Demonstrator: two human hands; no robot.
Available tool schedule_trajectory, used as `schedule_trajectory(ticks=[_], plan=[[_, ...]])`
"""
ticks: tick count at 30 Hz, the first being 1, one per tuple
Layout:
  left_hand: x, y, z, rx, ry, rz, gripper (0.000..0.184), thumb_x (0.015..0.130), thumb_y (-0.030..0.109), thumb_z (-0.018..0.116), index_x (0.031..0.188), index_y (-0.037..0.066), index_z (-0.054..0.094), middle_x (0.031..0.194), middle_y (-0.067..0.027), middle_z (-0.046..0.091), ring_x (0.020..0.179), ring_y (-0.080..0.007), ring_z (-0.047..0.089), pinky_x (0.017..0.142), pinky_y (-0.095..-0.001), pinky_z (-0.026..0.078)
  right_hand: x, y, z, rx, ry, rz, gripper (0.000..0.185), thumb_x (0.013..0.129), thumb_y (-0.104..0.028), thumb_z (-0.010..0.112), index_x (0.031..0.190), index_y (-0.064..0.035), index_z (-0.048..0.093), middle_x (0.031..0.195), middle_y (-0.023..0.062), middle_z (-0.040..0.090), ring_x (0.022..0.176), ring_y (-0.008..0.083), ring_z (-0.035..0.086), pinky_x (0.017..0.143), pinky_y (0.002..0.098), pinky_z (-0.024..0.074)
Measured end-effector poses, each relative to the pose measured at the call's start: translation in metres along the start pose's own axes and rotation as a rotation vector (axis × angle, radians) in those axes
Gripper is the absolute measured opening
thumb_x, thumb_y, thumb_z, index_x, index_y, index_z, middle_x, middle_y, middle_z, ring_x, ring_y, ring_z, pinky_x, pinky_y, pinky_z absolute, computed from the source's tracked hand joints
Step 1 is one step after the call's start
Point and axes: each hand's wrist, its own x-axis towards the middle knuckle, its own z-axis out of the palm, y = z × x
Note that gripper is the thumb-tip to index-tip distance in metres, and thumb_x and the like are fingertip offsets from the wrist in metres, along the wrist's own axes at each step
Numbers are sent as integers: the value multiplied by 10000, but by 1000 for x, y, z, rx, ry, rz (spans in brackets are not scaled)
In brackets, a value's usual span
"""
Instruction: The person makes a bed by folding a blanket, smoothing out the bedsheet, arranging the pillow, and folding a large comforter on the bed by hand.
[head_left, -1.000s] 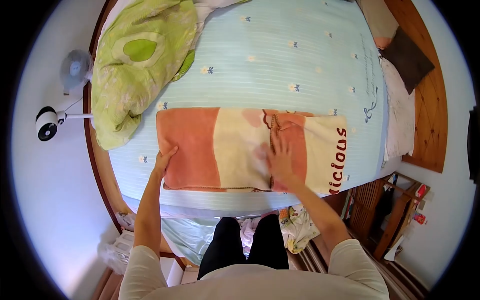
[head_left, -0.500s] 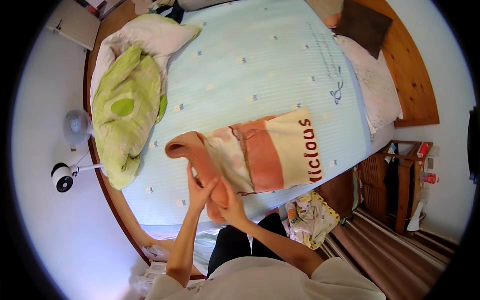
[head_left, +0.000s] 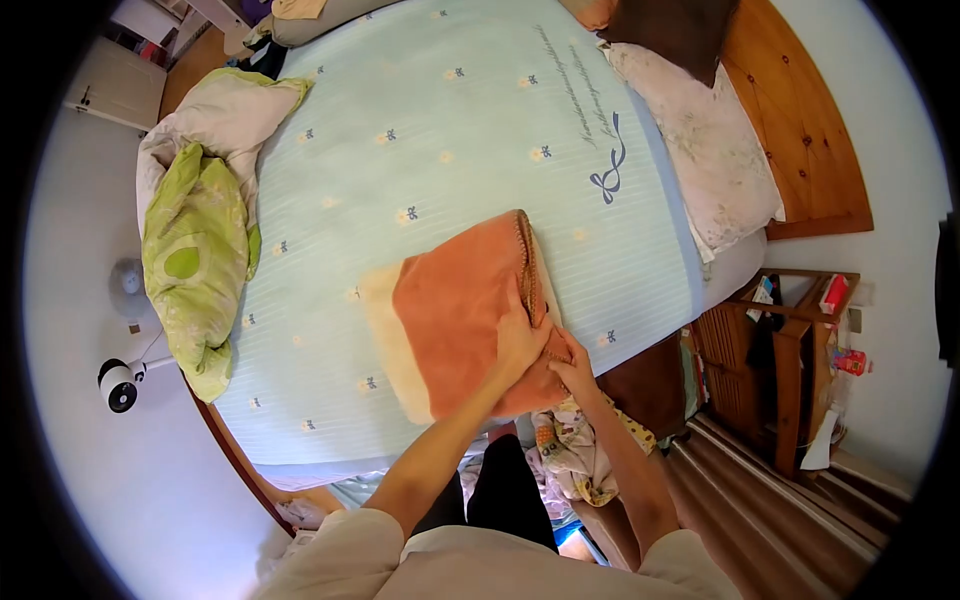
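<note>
A folded orange and cream blanket with stitched edges lies near the front side of the bed. Its orange face is uppermost, and a cream strip shows along the left. My left hand is closed on the blanket's right edge, with a finger pointing up along the stitching. Just to its right, my right hand pinches the near right part of that edge. Both hands are close together, and the fingertips are partly hidden by the cloth.
The bed has a pale blue sheet. A green and white quilt is heaped at the left, and pillows lie by the wooden headboard. A wooden cabinet stands right. Below the bedside is a patterned cloth.
The rolled orange end has been folded over to the right, covering the lettered cream part. Both hands have moved right, to the blanket's right edge. The head view has shifted slightly.
</note>
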Motion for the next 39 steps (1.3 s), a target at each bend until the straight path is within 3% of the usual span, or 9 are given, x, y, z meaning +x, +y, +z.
schedule_trajectory(ticks=[5, 8, 10, 13, 22, 31, 35, 37, 39], plan=[[14, -38, 23, -35, -356, -73, 748, 757, 132, 623, 1381, 51, 217, 1070, -241, 538, 933, -400, 548, 796, -417, 461, 22, 36, -23, -372, 187, 71, 672, 667, 62, 565, 1306, -17, 372, 1205, 175, 492, 1094, 295, 499, 914, 365, 404], [10, -35, -14, 455, -85, 573, 639, 773, 155, 618, 1343, 76, 340, 1149, -221, 476, 1061, -384, 466, 906, -443, 383, -2, -38, 19, -962, 339, -142, 677, 695, -1, 586, 1330, -78, 365, 1295, 214, 391, 1204, 367, 380, 984, 488, 301], [13, -20, -49, 598, -35, 382, 575, 794, 186, 603, 1323, 100, 395, 1260, -172, 417, 1141, -355, 398, 958, -453, 324, 1, -37, 30, -1324, 300, -583, 601, 764, -146, 557, 1332, -90, 369, 1387, 187, 293, 1309, 377, 215, 1026, 563, 165], [45, -40, -86, 945, 62, 405, 579, 837, 326, 545, 1354, 148, 356, 1383, -115, 315, 1271, -338, 270, 1033, -500, 204, 9, -64, 57, -1327, -104, -619, 576, 824, -305, 520, 1347, -124, 361, 1432, 152, 239, 1345, 329, 151, 1024, 604, 122], [72, -109, -114, 1295, -64, 334, 674, 849, 486, 461, 1401, 157, 257, 1477, -78, 149, 1353, -340, 103, 1063, -550, 74, 77, 6, 5, -1438, -132, -525, 613, 832, -440, 519, 1380, -261, 312, 1479, 36, 149, 1340, 394, 81, 999, 661, 95], [-19, -112, -111, 1075, -246, 340, 680, 832, 475, 501, 1377, 122, 300, 1456, -116, 198, 1345, -352, 119, 1051, -570, 57, 46, 21, -13, -1177, -77, -439, 755, 763, -321, 659, 1381, -109, 280, 1457, 149, 145, 1305, 428, 148, 1037, 551, 170], [-40, -109, -132, 725, 274, 129, 762, 747, 411, 654, 1343, 66, 329, 1407, -172, 254, 1308, -345, 195, 1056, -513, 140, 45, 24, -19, -662, 172, -386, 865, 741, -258, 717, 1385, -20, 192, 1414, 161, 237, 1280, 342, 258, 1040, 422, 262], [-52, -143, -149, 494, 582, 12, 775, 709, 376, 715, 1319, 54, 361, 1363, -171, 344, 1266, -310, 309, 1035, -481, 246, 57, 34, -32, -405, 41, -34, 978, 681, -289, 770, 1393, -23, 153, 1380, 192, 277, 1266, 313, 296, 1028, 417, 287], [-48, -163, -175, -68, 248, -351, 748, 684, 300, 753, 1279, 22, 395, 1278, -170, 442, 1182, -276, 417, 970, -442, 344, 69, 43, -37, -389, -28, 176, 1018, 635, -285, 812, 1375, -7, 170, 1306, 191, 378, 1185, 278, 414, 951, 401, 400]])
